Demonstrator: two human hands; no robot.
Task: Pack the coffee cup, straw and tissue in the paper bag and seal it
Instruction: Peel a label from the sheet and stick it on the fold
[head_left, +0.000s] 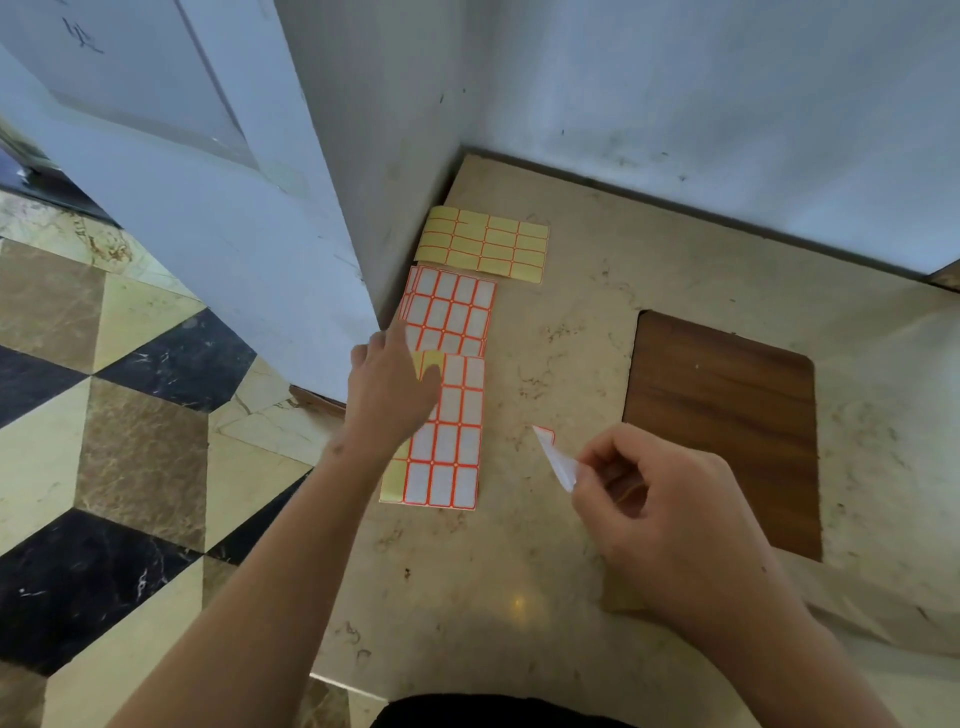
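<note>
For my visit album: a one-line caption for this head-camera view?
Right hand pinches a peeled label; left hand rests on a sticker sheet.

Glossy marble counter (571, 364) (wood inlay (727, 431))

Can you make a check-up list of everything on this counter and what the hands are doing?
Surface: marble counter with a brown wooden inset.
Job's things: one peeled sticker label in the right hand; a brown paper edge shows under that hand. Cup, straw, tissue: nothing seen.
Clutter: three label sheets, the farthest stripped bare.
Hands: left hand rests on the nearest sheet; right hand pinches the label.
Cables: nothing seen.
Surroundings: white wall, patterned floor tiles.
</note>
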